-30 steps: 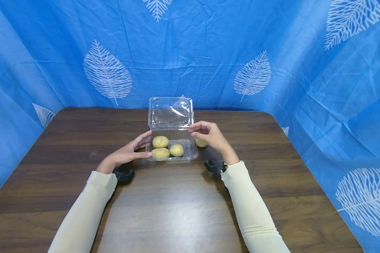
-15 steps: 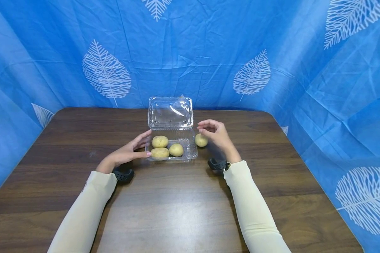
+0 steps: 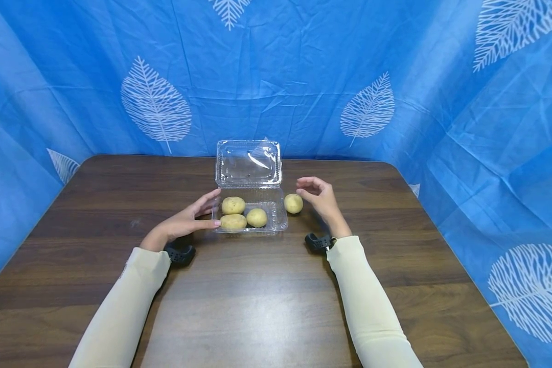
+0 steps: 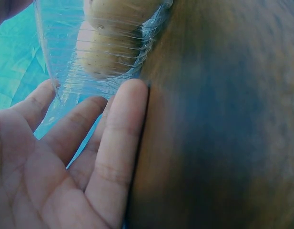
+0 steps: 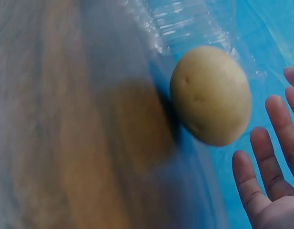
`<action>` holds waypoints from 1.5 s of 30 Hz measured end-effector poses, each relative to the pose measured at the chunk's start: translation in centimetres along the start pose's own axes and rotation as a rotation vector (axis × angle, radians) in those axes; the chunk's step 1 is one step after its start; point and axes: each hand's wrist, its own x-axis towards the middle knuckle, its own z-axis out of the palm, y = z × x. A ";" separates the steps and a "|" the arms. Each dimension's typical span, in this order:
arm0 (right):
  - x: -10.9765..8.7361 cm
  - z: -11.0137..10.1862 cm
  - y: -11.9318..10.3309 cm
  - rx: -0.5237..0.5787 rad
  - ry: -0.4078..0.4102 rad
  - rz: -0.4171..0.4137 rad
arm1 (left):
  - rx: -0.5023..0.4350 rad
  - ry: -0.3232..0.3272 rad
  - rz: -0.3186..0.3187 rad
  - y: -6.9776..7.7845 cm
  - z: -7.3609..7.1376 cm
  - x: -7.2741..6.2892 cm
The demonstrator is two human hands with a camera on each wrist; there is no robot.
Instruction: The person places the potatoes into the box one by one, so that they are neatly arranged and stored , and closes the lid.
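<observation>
Gleaming clear container (image 3: 276, 212), yellow potatoes (image 3: 233, 205)

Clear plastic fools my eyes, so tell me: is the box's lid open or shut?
Open: the lid stands raised behind the box, and the three potatoes inside lie uncovered.

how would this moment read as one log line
left hand: touching box | right hand: empty, near loose potato | loose potato: right of box | lid: open | in box: three potatoes
</observation>
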 end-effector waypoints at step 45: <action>-0.6 -1.1 0.5 -0.135 -0.307 0.252 | -0.004 0.001 -0.001 0.1 0.0 0.1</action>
